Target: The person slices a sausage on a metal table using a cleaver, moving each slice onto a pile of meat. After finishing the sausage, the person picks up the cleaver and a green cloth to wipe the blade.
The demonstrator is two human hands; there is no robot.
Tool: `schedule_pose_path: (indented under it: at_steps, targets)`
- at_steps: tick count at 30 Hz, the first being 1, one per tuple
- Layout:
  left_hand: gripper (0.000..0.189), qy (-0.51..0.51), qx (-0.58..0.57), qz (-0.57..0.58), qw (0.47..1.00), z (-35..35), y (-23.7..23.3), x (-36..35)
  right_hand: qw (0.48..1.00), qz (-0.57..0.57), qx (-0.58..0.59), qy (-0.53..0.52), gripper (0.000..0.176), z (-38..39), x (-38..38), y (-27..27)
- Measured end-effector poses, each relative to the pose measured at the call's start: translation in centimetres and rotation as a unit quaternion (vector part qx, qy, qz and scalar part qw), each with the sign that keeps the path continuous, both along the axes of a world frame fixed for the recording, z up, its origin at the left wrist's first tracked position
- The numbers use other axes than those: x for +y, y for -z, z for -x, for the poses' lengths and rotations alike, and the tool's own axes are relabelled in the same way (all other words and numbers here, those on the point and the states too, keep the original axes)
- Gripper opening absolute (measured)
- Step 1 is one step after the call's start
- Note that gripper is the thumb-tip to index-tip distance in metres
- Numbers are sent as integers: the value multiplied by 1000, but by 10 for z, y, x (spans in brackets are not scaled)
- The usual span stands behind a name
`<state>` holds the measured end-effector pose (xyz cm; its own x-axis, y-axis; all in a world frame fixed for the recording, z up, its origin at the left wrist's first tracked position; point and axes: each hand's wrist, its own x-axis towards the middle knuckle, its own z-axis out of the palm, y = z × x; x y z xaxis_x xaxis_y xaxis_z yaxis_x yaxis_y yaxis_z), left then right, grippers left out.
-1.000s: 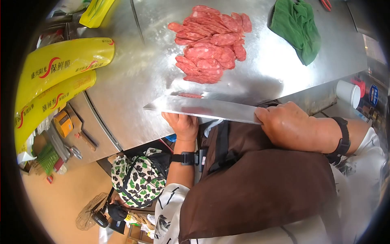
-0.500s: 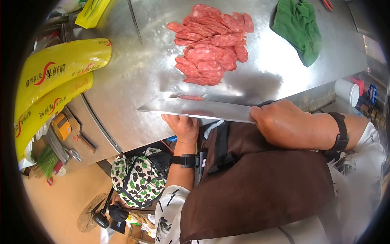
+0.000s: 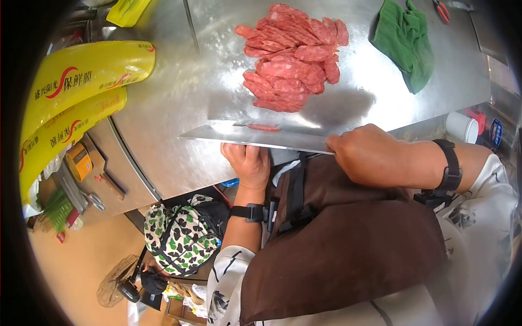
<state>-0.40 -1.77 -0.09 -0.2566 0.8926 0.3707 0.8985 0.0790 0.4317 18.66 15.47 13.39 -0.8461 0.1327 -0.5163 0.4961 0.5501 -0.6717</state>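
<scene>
A long, broad knife [image 3: 261, 136] lies level across the view near the counter's edge. My right hand [image 3: 361, 155] is wrapped round its handle end. Just below the blade is my left hand [image 3: 246, 158], its fingers curled; the blade hides the fingertips and anything they hold. One red slice [image 3: 263, 127] shows at the far side of the blade. Beyond it, a heap of sliced red sausage [image 3: 293, 60] rests on the metal counter [image 3: 179, 103].
A green cloth [image 3: 405, 43] and red-handled scissors [image 3: 441, 12] lie at the upper right. Yellow film packages [image 3: 87, 79] are at the left, above a cleaver [image 3: 106, 174] and small scissors [image 3: 95, 201]. A white tub [image 3: 462, 127] stands at the right. A person [image 3: 155, 280] is below left.
The blade has tilted, showing less of its face, and my right hand is slightly higher and further left. The view has shifted a little, moving the sausage heap and cloth rightward.
</scene>
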Motion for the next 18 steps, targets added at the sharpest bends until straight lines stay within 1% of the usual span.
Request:
schedule_pose_path:
  at_steps: [4,7,10,13,16,18]
  targets:
    - [41,-6,-9,-24,1000,-2,-1,4,998,-30,36,-41,9,20,0,15]
    - [43,0,-8,-27,1000,1,0,4,998,-34,55,-22,10,24,-1,17]
    - [44,2,-6,-37,999,0,0,6,999,-25,-4,-26,10,10,-1,14]
    - [43,0,-14,-38,999,-2,-1,5,999,-23,-15,-36,10,14,-1,14]
    - [42,-2,-14,-37,999,-1,1,5,997,-36,54,-30,10,34,-3,26]
    - [41,0,-13,-37,999,-1,0,4,997,-32,71,-28,10,43,-3,30]
